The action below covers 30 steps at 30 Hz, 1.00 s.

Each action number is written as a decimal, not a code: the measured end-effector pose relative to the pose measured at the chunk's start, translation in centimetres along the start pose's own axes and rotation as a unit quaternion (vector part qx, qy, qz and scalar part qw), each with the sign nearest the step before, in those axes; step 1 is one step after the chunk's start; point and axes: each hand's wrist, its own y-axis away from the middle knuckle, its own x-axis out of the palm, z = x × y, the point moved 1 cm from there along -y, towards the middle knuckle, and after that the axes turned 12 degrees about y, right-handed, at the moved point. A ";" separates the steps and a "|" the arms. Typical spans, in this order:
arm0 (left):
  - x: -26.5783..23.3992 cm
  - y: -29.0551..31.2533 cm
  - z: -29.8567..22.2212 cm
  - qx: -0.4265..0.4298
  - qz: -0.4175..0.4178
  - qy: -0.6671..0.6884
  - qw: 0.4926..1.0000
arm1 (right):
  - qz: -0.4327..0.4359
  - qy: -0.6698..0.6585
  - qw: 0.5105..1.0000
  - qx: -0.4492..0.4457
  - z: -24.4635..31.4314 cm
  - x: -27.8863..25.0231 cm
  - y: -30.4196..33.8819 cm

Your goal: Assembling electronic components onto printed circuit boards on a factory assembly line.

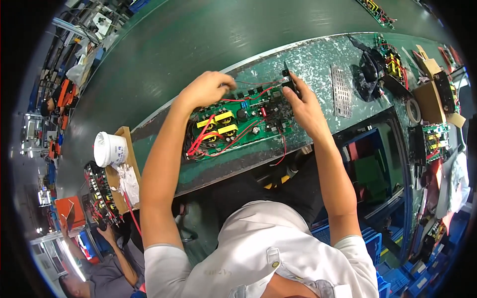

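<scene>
A green circuit board (pixel 238 130) lies on the worn green bench in front of me, carrying yellow-wrapped transformers (pixel 218 126), black components and red wires (pixel 201 139). My left hand (pixel 206 91) is over its far left edge, fingers curled together; what they hold, if anything, is hidden. A thin red wire passes from near those fingertips toward my right hand (pixel 305 105). At the far right corner of the board, the thumb and fingers of that hand grip a small black upright piece (pixel 286 74). Another red wire (pixel 285 151) hangs over the bench's near edge.
A perforated metal plate (pixel 341 92) and a black bag (pixel 370 74) lie to the right, near more circuit boards (pixel 392 64) and a tape roll (pixel 413 110). At left, a white bucket (pixel 110 150) stands by a cardboard box (pixel 130 156). Another person (pixel 112 263) works at lower left.
</scene>
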 end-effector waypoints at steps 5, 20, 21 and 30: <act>-1.0 1.0 1.8 -0.037 0.058 -0.045 0.997 | -0.015 0.015 1.000 0.016 0.0 -0.5 0.3; -3.5 4.0 -2.2 0.032 -0.164 -0.182 0.969 | 0.029 -0.073 0.994 0.082 0.7 -0.9 0.2; -3.2 4.0 -3.1 0.076 -0.184 -0.145 0.969 | 0.031 -0.073 0.993 0.082 0.7 -0.9 0.0; 5.5 -0.1 -6.1 0.125 -0.165 0.320 0.925 | 0.082 -0.254 0.951 0.155 1.8 -1.1 0.0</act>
